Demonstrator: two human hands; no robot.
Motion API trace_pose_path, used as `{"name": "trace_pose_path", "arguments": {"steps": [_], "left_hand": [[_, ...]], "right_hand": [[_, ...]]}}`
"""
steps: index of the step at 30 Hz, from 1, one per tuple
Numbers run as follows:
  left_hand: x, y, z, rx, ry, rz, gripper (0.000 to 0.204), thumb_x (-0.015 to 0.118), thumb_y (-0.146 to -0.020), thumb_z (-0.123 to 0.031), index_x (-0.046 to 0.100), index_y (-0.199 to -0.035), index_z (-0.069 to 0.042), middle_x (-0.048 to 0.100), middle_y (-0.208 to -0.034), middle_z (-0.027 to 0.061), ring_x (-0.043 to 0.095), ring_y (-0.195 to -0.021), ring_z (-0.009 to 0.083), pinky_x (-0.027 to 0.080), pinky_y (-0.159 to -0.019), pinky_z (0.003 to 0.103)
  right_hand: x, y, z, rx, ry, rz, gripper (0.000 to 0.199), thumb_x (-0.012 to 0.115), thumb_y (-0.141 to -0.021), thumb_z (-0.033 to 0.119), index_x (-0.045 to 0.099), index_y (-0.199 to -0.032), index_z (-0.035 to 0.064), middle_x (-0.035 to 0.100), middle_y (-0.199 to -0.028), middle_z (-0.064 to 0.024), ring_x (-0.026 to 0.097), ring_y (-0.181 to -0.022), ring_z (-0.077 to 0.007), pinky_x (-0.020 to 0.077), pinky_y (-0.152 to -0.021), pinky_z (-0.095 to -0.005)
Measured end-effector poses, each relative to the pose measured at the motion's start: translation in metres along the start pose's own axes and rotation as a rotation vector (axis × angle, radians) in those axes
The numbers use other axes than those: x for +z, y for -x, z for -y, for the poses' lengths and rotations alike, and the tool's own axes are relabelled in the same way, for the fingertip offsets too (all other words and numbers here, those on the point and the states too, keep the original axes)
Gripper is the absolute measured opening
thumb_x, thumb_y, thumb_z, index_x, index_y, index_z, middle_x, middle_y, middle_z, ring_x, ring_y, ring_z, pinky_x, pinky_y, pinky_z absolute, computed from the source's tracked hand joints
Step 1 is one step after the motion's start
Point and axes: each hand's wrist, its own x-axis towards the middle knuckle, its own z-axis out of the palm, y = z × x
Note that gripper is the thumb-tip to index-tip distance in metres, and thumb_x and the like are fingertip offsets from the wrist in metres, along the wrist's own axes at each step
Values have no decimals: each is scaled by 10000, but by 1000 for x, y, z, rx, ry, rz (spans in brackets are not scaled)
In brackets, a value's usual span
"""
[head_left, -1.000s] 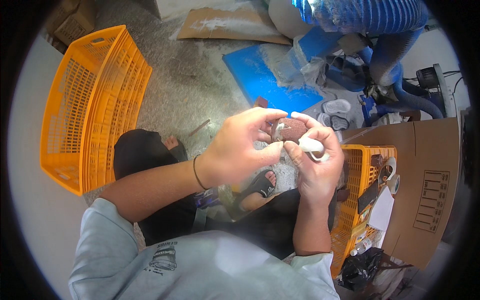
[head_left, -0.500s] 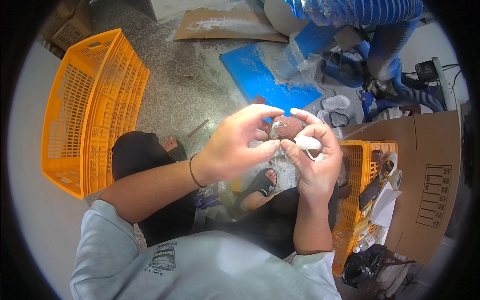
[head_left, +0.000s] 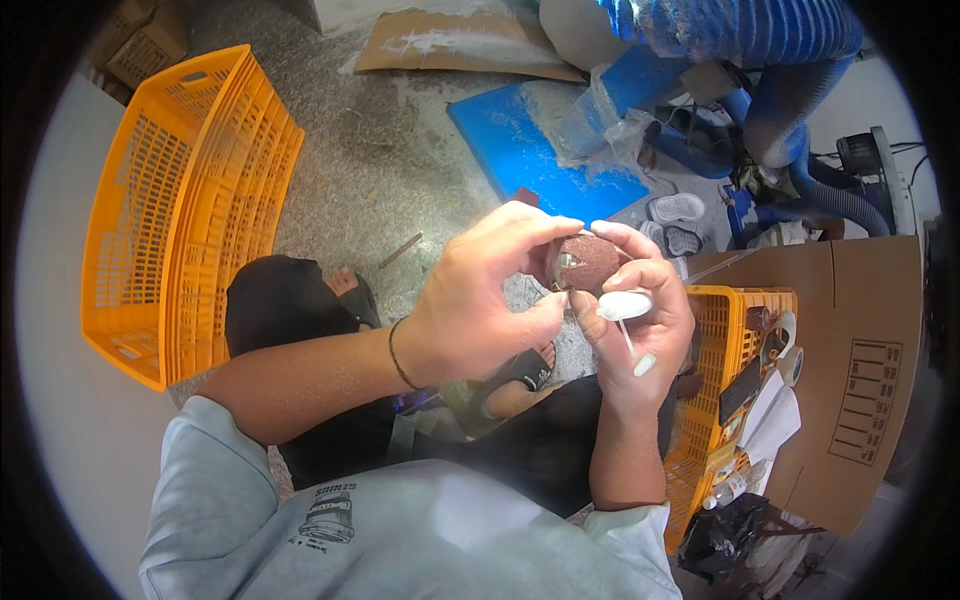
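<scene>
Between my two hands is a brown, rough-surfaced round piece (head_left: 590,262) that looks like a sanding drum, with a pale, shiny patch on its left side. My left hand (head_left: 480,285) pinches its left side, index finger above and thumb below. My right hand (head_left: 640,300) has its index finger and thumb at the drum's right side. A white smooth oval part (head_left: 626,305) with a thin stem and a small white tip is tucked in the right hand's fingers. The tip hangs over my right palm. Fingers partly hide the drum's edges.
Stacked yellow crates (head_left: 190,220) stand at the left. Another yellow crate (head_left: 712,350), with tape rolls and papers on it, is at the right beside a large cardboard sheet (head_left: 860,300). Ahead lie a dusty blue board (head_left: 510,135), blue hoses (head_left: 790,110) and grey shoe-shaped pieces (head_left: 677,207).
The drum has turned in my fingers, showing more of its shiny patch. The white part has swung in my right hand, its small tip now pointing down toward me.
</scene>
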Motion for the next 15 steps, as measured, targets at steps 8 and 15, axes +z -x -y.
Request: {"name": "trace_pose_path", "arguments": {"steps": [8,15], "left_hand": [[-1,0,-1,17,-34,-17,506,705,-776,24,611,-1273,54,592,-1062,131,652,-921,189,565,-823,309],[-1,0,-2,17,-26,-27,505,707,-771,19,618,-1266,47,590,-1051,127,645,-912,189,563,-823,308]], "right_hand": [[2,0,-3,-57,53,11,294,821,-769,7,580,-922,82,601,-1323,-201,606,-1167,-222,485,-1008,-372],[4,0,-3,-67,43,0,295,828,-775,28,578,-921,85,602,-1324,-198,606,-1156,-220,479,-1007,-375]]}}
